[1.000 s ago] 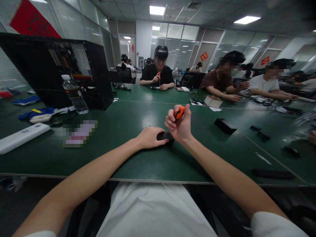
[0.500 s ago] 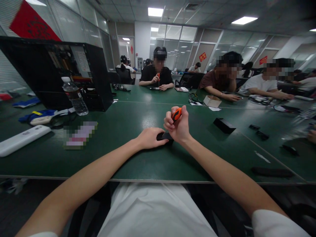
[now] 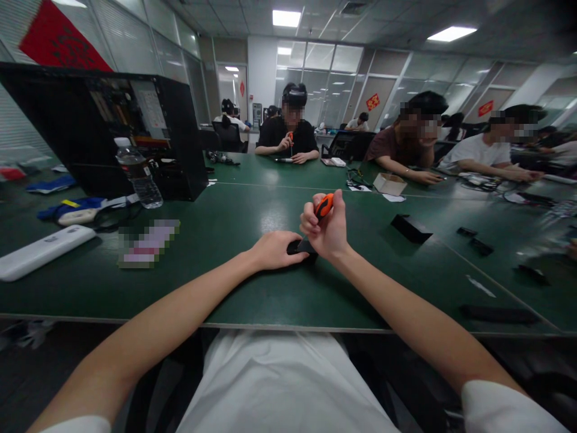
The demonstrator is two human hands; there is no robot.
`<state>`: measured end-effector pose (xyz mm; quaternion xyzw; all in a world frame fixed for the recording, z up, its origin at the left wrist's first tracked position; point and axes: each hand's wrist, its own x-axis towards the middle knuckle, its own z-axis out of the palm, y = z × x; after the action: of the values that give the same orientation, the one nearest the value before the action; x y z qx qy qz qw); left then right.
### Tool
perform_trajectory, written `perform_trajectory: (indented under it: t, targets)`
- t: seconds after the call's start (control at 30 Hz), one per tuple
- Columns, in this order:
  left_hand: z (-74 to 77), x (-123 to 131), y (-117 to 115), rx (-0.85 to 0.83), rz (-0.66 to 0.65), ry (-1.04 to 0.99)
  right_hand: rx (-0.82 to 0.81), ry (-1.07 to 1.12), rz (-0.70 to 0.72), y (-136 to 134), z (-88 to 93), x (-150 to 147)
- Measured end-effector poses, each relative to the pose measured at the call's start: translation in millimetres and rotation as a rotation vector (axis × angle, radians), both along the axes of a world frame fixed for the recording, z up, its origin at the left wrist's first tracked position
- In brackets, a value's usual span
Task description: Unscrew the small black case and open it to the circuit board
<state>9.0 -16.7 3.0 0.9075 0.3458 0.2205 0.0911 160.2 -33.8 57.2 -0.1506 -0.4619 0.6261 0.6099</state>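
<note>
My right hand (image 3: 328,227) is closed around the orange and black handle of a screwdriver (image 3: 323,207). The screwdriver's thin shaft slants down to the left, toward a small black part (image 3: 308,246) on the green table. My left hand (image 3: 279,249) grips that part from its left side, with the thumb along the near edge and the fingers at the far edge. Where the shaft's tip meets the part is too small to make out. Another black bracket-like piece (image 3: 411,228) lies on the table to the right of my hands.
An open black computer case (image 3: 180,138) stands at the left, with a water bottle (image 3: 139,174) before it. A white power strip (image 3: 47,252) lies nearer. Small black pieces (image 3: 480,246) and a dark strip (image 3: 499,314) lie right. Across the table, a person (image 3: 288,135) holds an orange-handled tool.
The camera view has shifted slightly. My right hand has turned the screwdriver handle a little; my left hand keeps its hold on the black part.
</note>
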Motion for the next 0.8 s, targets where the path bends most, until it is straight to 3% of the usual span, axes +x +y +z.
perform_trajectory:
  t: [0.17,0.33,0.47,0.63,0.8]
  targets:
    - [-1.0,-0.5,1.2,0.002,-0.009,0.0,0.005,-0.035,0.062,-3.6,0.4,-0.2]
    - [-3.7,-1.1,2.3,-0.014,0.002,0.009,0.126,-0.162,0.186,-13.0,-6.1,-7.7]
    - [-5.6,-1.5,2.5,-0.019,-0.003,0.003,0.186,-0.231,0.207,-16.3,-11.2,-12.6]
    - [-4.8,-0.8,1.2,-0.006,-0.02,-0.039,0.133,-0.149,0.201,-9.7,-7.3,-7.1]
    - [0.3,0.6,0.4,0.058,-0.204,-0.339,0.1,-0.171,0.138,0.9,-1.0,4.2]
